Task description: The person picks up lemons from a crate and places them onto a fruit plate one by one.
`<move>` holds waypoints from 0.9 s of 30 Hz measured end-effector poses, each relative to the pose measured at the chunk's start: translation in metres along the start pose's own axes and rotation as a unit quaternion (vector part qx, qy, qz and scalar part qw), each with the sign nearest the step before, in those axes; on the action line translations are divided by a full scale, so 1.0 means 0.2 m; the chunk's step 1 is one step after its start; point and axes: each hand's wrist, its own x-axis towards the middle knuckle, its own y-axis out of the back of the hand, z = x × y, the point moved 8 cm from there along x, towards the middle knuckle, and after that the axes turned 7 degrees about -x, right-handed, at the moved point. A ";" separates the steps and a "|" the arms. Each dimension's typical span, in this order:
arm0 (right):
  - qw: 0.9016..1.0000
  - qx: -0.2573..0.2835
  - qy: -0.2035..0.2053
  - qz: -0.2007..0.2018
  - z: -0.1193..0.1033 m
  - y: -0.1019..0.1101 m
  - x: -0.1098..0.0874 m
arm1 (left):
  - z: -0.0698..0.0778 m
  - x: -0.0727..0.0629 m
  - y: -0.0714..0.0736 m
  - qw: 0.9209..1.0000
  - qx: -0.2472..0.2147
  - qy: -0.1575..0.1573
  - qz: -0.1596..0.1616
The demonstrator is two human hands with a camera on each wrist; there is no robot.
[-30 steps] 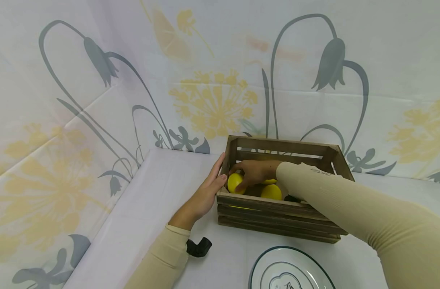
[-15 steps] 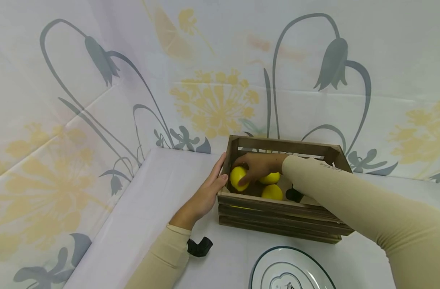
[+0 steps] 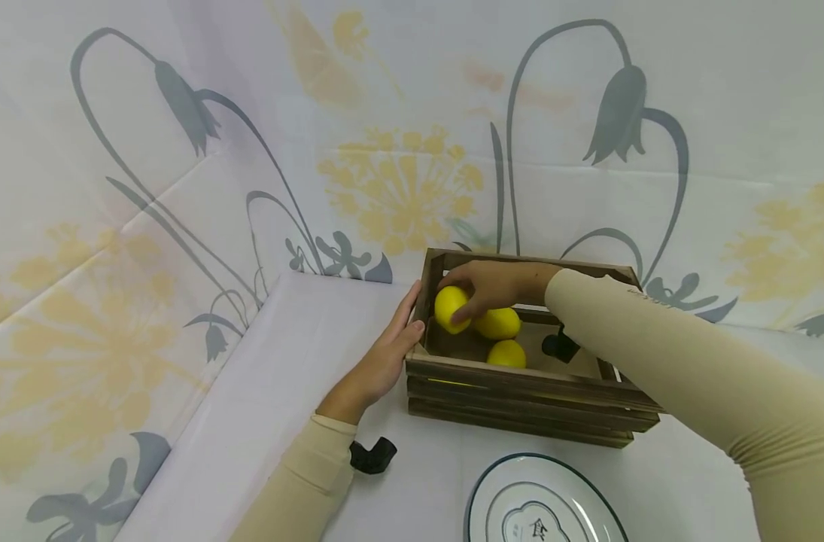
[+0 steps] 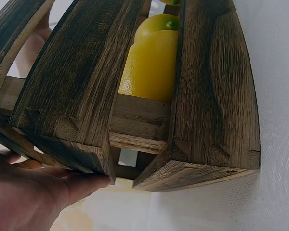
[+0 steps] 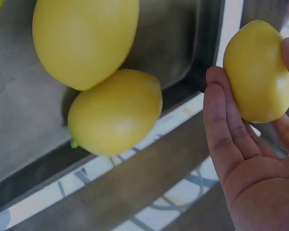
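Note:
A slatted brown wooden crate stands on the white table. My right hand grips a yellow lemon at the crate's left end, about level with the rim. In the right wrist view this lemon sits between thumb and fingers. Two other lemons show inside the crate in the head view: one lemon lies toward the back, another lemon against the front wall. My left hand rests with straight fingers along the crate's left end, thumb at the rim. Lemon skin shows between slats in the left wrist view.
A white plate with a dark rim and a printed character lies in front of the crate, cut off by the frame. Behind stands a flower-patterned cloth backdrop. A black device juts from beside my left wrist.
My right hand has lifted the lemon from low in the crate's left end up toward the rim, uncovering more of the lemons beneath. The left hand stays at the crate's end.

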 end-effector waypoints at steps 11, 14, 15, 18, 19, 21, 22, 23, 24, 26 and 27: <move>0.996 0.085 -0.038 0.013 0.01 0.05 -0.10 | -0.01 0.00 0.00 1.000 0.006 0.005 -0.001; 0.995 0.083 -0.050 0.011 0.01 0.07 -0.13 | -0.01 0.01 -0.01 1.000 0.005 0.007 -0.004; 0.995 0.082 -0.048 0.009 0.01 0.08 -0.13 | -0.01 0.01 -0.01 1.000 0.005 0.007 -0.003; 0.998 0.041 -0.032 0.019 -0.01 0.12 -0.15 | -0.01 0.01 -0.01 1.000 0.007 0.006 0.001; 0.999 0.023 -0.023 0.026 -0.02 0.14 -0.15 | 0.00 0.01 -0.01 1.000 0.008 0.006 0.004; 0.999 -0.004 -0.008 0.039 -0.04 0.17 -0.16 | 0.00 0.01 -0.01 1.000 0.010 0.005 0.007; 0.999 -0.013 -0.003 0.046 -0.04 0.19 -0.17 | 0.00 0.01 -0.01 1.000 0.011 0.005 0.007; 0.999 -0.016 0.002 0.051 -0.05 0.20 -0.17 | 0.00 0.01 0.00 1.000 0.011 0.005 0.007; 0.998 -0.018 0.003 0.055 -0.05 0.21 -0.17 | 0.00 0.01 0.00 1.000 0.012 0.005 0.008; 0.998 -0.016 0.004 0.063 -0.05 0.22 -0.18 | 0.00 0.01 0.00 1.000 0.013 0.004 0.009; 0.998 -0.014 0.005 0.067 -0.05 0.23 -0.19 | 0.00 0.01 0.00 1.000 0.014 0.003 0.009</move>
